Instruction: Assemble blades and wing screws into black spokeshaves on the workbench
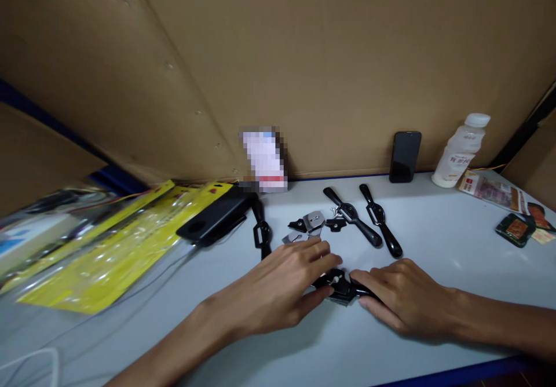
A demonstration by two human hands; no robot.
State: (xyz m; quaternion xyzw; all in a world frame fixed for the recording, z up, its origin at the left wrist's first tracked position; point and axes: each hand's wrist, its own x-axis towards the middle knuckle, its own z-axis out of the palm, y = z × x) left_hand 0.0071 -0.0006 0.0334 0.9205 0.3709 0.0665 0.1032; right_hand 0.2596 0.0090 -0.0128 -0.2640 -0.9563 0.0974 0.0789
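Near the front of the table, both hands are at a black spokeshave [339, 285] with a pale thumbscrew in its middle. My right hand [403, 297] is closed around its right handle. My left hand [289, 283] has its thumb and fingers bent about the other side, close to the thumbscrew; the left handle is mostly hidden under it. Just beyond lie loose grey blades [313, 221], small black cap pieces [336, 225] and small silver screws [334, 212]. Two more spokeshave bodies, one [354, 216] beside another [381, 220], lie behind, and a further body [261, 230] is left of the blades.
Yellow-backed plastic packaging [99, 271] and a black case-like object [217, 216] cover the left side. At the back, a phone [405, 157] and a bottle [460, 152] stand against the cardboard wall [330, 74]. Small food packets [515, 229] lie far right.
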